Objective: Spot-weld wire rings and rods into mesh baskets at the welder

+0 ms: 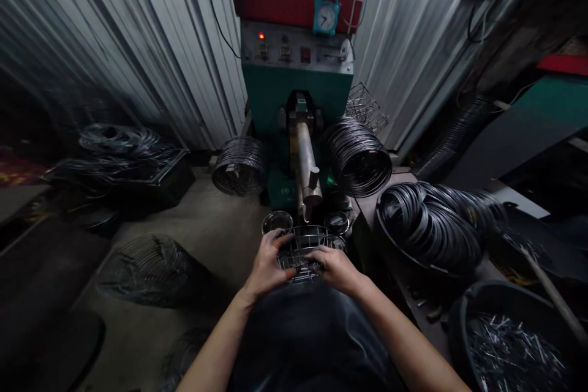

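Note:
A round wire basket [307, 239] is in front of me, just below the tip of the spot welder's arm [305, 156]. My left hand [270, 260] grips its left side, with orange wrapping on the thumb and a finger. On the right, my right hand [334, 264] is closed at the basket's near side, its fingertips pinching something small and dark that I cannot make out. The green welding machine [298, 86] rises behind, with a lit red lamp [261, 35] on its panel.
Wire ring bundles [241, 165] hang at both sides of the machine. To the right lie a large heap of wire rings [427, 220] and a black tub [478, 294] of short wire pieces. A stack of wire grids [151, 269] stands on the floor at left.

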Demonstrator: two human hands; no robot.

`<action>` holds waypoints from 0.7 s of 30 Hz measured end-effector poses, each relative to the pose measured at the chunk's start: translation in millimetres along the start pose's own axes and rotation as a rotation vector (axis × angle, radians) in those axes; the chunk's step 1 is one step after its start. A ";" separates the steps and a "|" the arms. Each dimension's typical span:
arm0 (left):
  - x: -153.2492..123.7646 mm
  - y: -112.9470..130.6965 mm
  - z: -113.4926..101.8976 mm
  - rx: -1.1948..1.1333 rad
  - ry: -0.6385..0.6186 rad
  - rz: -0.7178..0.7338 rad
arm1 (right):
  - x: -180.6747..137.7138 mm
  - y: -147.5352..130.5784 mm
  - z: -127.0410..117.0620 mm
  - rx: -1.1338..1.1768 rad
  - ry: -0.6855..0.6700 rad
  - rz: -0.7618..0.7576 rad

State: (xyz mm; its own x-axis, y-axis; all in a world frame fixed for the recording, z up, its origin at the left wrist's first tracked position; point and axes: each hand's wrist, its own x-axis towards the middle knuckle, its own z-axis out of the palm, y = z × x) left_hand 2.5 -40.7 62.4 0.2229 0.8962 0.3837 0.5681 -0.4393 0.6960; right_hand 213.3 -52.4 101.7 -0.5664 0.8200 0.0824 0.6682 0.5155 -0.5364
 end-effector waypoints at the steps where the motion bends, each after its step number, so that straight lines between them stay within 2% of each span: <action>1: 0.9 -0.6 0.0 -0.003 -0.004 0.008 | 1.1 0.2 1.3 -0.014 0.001 -0.001; 6: 7.4 -1.5 -3.1 -0.015 -0.045 0.018 | 5.2 -0.2 -1.2 -0.029 0.030 -0.033; 14: 13.0 -2.2 -3.6 -0.035 -0.035 0.023 | 9.4 2.5 -6.2 -0.013 0.040 -0.064; 21: 35.3 -9.6 -3.6 -0.020 -0.024 -0.017 | 29.1 12.1 -11.6 -0.030 0.094 -0.071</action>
State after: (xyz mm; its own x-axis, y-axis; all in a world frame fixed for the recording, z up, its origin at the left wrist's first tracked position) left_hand 2.1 -5.0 71.5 0.2324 0.9045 0.3575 0.5556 -0.4252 0.7145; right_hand 210.5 -19.3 107.4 -0.5659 0.8003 0.1984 0.6433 0.5790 -0.5009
